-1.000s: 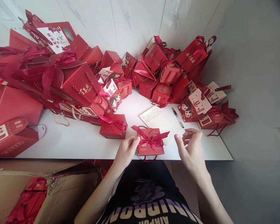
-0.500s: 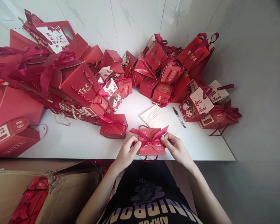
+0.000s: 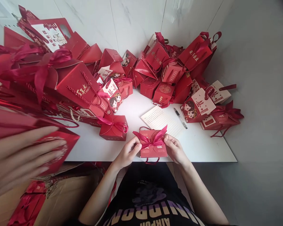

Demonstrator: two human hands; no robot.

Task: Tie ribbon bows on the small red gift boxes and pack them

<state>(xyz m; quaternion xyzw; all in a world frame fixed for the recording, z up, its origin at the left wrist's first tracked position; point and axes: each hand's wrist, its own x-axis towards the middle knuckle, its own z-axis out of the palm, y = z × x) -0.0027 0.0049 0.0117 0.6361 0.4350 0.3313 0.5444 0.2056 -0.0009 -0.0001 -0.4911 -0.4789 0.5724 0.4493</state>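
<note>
A small red gift box [image 3: 153, 153] stands at the front edge of the white table, with its twisted cord handles showing. On its top is a dark pink ribbon bow [image 3: 151, 142]. My left hand [image 3: 129, 151] is closed in a pinch on the ribbon at the box's left side. Opposite it, my right hand [image 3: 175, 148] pinches the ribbon on the right. Both loose tails point up and outward. Just left of my left hand sits another red box [image 3: 113, 128] with a ribbon bow. Behind the held box lies a lined notepad [image 3: 159, 116] with writing on it.
Another person's hand [image 3: 30, 160] reaches in from the left over a red box [image 3: 70, 139]. Stacked red boxes [image 3: 75, 78] fill the left side; more boxes [image 3: 166, 75] stand at the back. A pen [image 3: 180, 118] lies beside the notepad. An open cardboard carton [image 3: 66, 201] stands below, left.
Another person's hand and a red box have come into view at the left. My hands still pinch the ribbon and have barely moved.
</note>
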